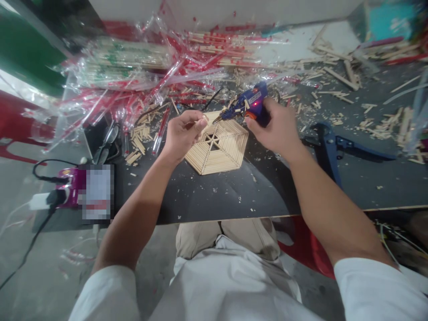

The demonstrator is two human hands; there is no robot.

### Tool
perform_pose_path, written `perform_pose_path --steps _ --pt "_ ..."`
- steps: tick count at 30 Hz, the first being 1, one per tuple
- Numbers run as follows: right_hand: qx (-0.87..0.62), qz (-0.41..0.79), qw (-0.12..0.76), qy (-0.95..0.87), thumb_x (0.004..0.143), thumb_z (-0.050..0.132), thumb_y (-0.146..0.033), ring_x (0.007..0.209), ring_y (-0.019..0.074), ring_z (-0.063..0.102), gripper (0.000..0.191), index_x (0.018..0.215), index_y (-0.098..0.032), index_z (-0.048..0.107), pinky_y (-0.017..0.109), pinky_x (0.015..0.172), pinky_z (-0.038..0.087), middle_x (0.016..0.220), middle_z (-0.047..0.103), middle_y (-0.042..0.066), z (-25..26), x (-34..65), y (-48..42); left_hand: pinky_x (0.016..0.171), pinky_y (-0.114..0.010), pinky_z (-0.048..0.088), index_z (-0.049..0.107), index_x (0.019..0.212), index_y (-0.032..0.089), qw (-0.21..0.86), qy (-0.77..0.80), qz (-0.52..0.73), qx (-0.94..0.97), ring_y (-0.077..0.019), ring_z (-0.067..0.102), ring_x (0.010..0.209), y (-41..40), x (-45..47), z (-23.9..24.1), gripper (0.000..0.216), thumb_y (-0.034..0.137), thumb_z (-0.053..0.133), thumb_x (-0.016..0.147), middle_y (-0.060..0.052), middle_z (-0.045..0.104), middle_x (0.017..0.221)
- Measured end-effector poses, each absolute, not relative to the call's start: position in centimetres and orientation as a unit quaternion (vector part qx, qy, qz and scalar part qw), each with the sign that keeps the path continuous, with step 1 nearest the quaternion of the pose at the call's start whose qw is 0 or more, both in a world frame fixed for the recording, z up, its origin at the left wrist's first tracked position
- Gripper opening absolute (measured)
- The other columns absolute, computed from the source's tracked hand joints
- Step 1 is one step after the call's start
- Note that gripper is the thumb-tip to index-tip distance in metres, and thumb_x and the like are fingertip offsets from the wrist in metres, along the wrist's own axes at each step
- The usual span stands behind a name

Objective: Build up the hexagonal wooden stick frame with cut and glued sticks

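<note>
A hexagon made of small wooden sticks (218,149) lies flat on the dark table (207,196) in front of me. Above its left edge, my left hand (182,133) is closed in a pinch on a short wooden stick (199,120). My right hand (276,127) grips a blue glue gun (245,103) with an orange trigger. The gun's nozzle points left toward the pinched stick, just above the hexagon's far edge.
Clear and red plastic wrappers with bundles of sticks (140,67) pile up at the table's back. Cut stick pieces (334,80) litter the right side. Blue-handled cutters (329,145) lie to the right. Glasses (107,142) and a purple plugged-in device (72,187) sit at the left.
</note>
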State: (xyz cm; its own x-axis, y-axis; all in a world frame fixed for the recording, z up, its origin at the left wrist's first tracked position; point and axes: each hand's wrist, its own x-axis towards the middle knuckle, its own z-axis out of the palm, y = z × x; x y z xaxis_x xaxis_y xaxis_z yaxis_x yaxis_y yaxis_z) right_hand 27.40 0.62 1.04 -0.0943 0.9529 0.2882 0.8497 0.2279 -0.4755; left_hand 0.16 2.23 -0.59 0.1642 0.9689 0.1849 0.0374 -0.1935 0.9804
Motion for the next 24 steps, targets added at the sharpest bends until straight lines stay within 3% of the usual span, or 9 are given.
perform_pose_path --steps 4,10,18,24 --pt "-0.612 0.101 0.279 -0.733 0.089 0.061 -0.038 0.083 0.0313 0.072 0.033 0.115 -0.019 0.071 0.048 0.083 0.059 0.098 0.078 0.013 0.9 27.1 0.6 0.044 -0.023 0.038 0.07 0.081 0.021 0.467 0.421 0.5 0.595 -0.0034 0.047 0.052 2.3 0.2 -0.8 0.048 0.065 0.089 0.079 -0.005 0.073 0.097" --pt "-0.614 0.113 0.267 -0.735 0.093 0.065 -0.044 0.085 0.0316 0.071 0.031 0.113 -0.022 0.07 0.05 0.085 0.059 0.098 0.076 0.011 0.4 27.0 0.6 0.044 -0.024 0.038 0.072 0.079 0.02 0.483 0.412 0.503 0.586 -0.0029 0.047 0.051 2.1 0.3 -0.5 0.037 0.052 0.09 0.081 -0.006 0.072 0.098" --pt "-0.617 0.115 0.271 -0.73 0.095 0.066 -0.054 0.089 0.0334 0.071 0.038 0.117 -0.023 0.071 0.051 0.084 0.059 0.095 0.074 0.011 -0.4 27.1 0.8 0.043 -0.025 0.037 0.072 0.08 0.021 0.469 0.41 0.5 0.602 -0.0034 0.046 0.05 2.3 0.1 -0.8 0.046 0.065 0.087 0.082 -0.005 0.072 0.092" --pt "-0.618 0.107 0.261 -0.734 0.095 0.066 -0.053 0.08 0.0305 0.069 0.033 0.109 -0.024 0.07 0.049 0.079 0.058 0.087 0.072 0.01 -0.2 27.1 0.7 0.043 -0.026 0.035 0.07 0.08 0.021 0.477 0.411 0.489 0.604 -0.0038 0.047 0.053 2.3 0.1 -0.8 0.039 0.056 0.086 0.084 -0.006 0.071 0.097"
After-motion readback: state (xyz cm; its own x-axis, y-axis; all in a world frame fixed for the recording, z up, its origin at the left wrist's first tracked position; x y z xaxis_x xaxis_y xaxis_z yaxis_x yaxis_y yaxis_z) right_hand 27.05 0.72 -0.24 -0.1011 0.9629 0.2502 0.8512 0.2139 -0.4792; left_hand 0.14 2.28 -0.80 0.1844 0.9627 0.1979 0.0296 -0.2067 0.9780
